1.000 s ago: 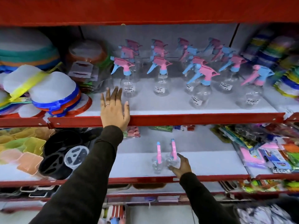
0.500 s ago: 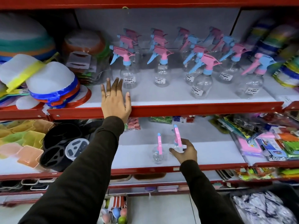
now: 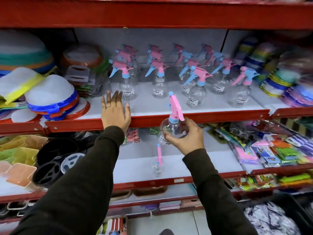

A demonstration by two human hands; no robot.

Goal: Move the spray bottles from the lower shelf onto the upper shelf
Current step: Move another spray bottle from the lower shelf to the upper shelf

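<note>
My right hand (image 3: pixel 185 138) grips a clear spray bottle (image 3: pixel 174 122) with a pink and blue trigger head, held in the air level with the red front edge of the upper shelf (image 3: pixel 203 114). One more clear spray bottle (image 3: pixel 158 164) stands alone on the lower shelf (image 3: pixel 194 179), below the held one. Several matching spray bottles (image 3: pixel 196 92) stand in rows on the upper shelf. My left hand (image 3: pixel 116 111) rests flat on the upper shelf's front edge, fingers spread, holding nothing.
Stacked white lids with coloured rims (image 3: pixel 50 99) fill the upper shelf's left side, and bundled colourful packs (image 3: pixel 279 78) fill its right. Black round trays (image 3: pixel 54 160) and pastel containers (image 3: pixel 18 155) sit lower left. Packaged goods (image 3: pixel 271 150) crowd the lower right.
My right hand closed on one of the two bottles on the lower shelf and lifted it to the upper shelf's edge. The left hand stayed on the edge.
</note>
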